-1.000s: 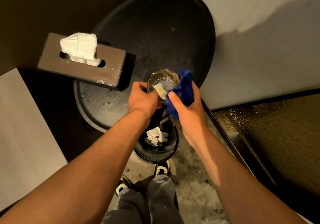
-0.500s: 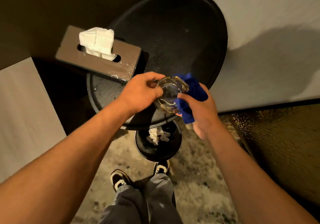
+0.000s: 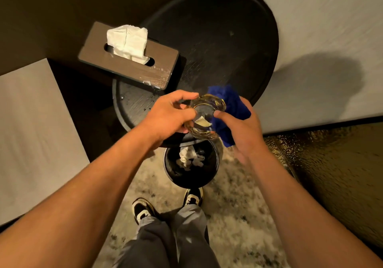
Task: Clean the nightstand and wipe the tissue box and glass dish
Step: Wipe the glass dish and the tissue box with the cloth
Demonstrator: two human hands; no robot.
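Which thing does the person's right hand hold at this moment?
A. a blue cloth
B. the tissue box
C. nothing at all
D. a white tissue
A: the right hand grips the blue cloth against the glass dish, which the left hand holds above the nightstand.

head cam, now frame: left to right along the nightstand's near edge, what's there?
tissue box → left hand → glass dish → blue cloth → right hand. The left hand grips the dish; the right holds the cloth against it.
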